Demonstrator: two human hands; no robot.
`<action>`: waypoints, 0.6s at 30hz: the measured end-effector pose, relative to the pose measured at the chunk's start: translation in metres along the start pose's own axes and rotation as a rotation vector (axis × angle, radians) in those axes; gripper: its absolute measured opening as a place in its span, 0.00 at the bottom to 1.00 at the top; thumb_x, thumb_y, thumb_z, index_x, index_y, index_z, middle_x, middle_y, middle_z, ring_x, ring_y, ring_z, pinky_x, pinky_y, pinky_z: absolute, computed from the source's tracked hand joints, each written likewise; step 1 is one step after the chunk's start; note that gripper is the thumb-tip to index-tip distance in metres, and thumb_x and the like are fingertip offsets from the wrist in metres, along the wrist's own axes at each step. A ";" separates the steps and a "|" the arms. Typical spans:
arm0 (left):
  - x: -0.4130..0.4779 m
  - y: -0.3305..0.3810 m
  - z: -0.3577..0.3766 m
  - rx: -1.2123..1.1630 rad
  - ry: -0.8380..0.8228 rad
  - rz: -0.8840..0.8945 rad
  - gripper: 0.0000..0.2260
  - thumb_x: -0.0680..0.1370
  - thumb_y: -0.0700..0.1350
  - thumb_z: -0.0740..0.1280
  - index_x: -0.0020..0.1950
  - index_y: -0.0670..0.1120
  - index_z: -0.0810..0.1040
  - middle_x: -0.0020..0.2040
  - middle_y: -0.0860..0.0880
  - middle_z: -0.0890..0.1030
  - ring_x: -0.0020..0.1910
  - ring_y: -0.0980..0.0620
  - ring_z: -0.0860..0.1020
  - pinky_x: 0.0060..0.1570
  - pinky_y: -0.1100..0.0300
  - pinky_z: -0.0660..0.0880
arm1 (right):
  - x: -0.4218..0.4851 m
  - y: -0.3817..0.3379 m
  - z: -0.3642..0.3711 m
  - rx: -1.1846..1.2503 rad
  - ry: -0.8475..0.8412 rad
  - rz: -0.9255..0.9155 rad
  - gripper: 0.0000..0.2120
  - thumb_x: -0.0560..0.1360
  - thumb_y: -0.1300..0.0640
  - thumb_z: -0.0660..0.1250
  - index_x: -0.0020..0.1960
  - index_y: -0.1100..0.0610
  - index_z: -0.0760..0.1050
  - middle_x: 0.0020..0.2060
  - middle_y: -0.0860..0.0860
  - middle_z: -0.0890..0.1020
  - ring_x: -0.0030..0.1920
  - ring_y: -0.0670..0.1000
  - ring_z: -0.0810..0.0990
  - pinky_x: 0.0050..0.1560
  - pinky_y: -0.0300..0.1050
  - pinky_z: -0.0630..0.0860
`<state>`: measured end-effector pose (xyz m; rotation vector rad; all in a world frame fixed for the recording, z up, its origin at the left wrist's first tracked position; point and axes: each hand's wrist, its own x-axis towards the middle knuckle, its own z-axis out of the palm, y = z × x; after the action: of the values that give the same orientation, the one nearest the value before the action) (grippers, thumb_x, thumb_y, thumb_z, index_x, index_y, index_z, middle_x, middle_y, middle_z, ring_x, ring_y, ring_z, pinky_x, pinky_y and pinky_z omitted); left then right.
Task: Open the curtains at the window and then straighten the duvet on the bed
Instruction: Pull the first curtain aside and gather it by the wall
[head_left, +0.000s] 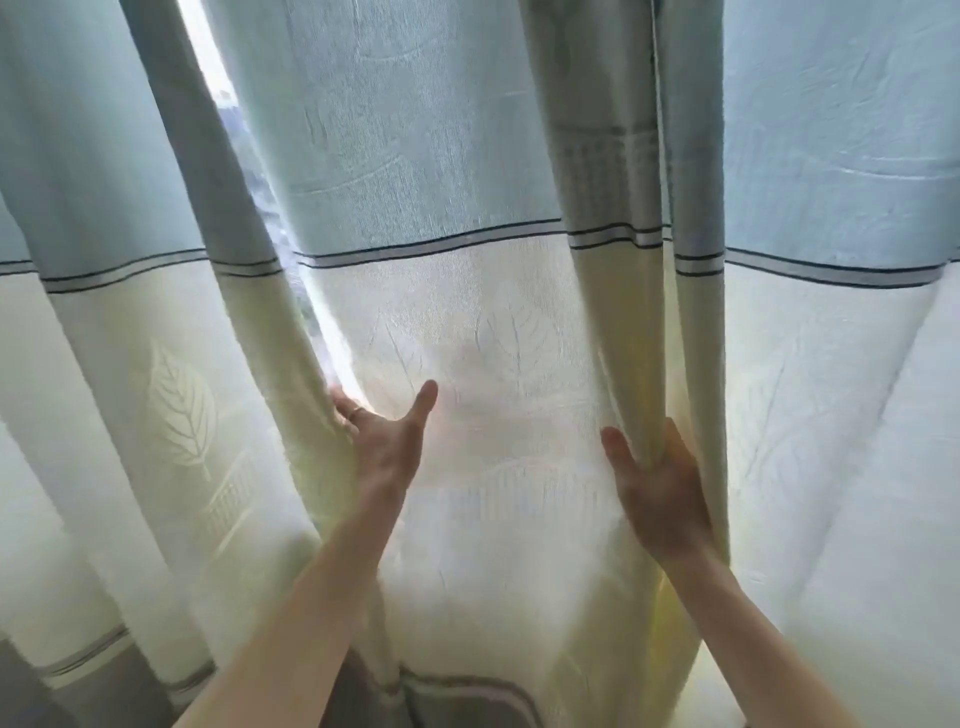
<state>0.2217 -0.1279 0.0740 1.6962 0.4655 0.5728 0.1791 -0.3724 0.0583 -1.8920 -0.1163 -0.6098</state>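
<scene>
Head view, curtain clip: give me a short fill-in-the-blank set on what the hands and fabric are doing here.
1. The right hand grips a vertical ____ of the curtain.
2. The left hand wears a ____ on one finger.
3. Above the striped band the fabric is pale ____.
4. Daylight shows through a gap above the ____ hand.

Missing words: fold; ring; blue; left

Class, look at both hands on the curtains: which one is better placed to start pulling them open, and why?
Probably the left hand: its fingers reach into the bright gap between the curtains, at an edge. The right hand only pinches a fold in mid-panel.
</scene>
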 end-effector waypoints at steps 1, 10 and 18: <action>-0.005 0.002 0.002 -0.077 -0.056 -0.032 0.50 0.74 0.60 0.72 0.81 0.48 0.41 0.80 0.47 0.55 0.76 0.46 0.61 0.71 0.50 0.60 | 0.000 0.000 -0.010 -0.013 0.006 -0.002 0.08 0.79 0.47 0.64 0.51 0.52 0.71 0.38 0.62 0.78 0.33 0.58 0.78 0.29 0.46 0.74; -0.084 0.050 0.050 0.032 -0.605 0.211 0.31 0.71 0.66 0.68 0.68 0.49 0.77 0.59 0.50 0.83 0.57 0.51 0.80 0.62 0.51 0.75 | -0.007 0.009 -0.041 -0.251 -0.115 -0.068 0.28 0.73 0.48 0.72 0.68 0.49 0.66 0.56 0.45 0.72 0.53 0.44 0.73 0.49 0.33 0.67; -0.126 0.095 0.075 0.042 -0.896 0.418 0.12 0.74 0.56 0.61 0.55 0.58 0.77 0.53 0.57 0.81 0.51 0.66 0.77 0.47 0.73 0.72 | -0.025 0.017 -0.037 -0.214 -0.030 -0.002 0.41 0.66 0.34 0.72 0.72 0.39 0.54 0.56 0.39 0.77 0.56 0.45 0.78 0.56 0.44 0.76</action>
<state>0.1662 -0.2795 0.1407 1.8998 -0.5300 0.0460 0.1503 -0.4075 0.0426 -2.1083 -0.0740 -0.6150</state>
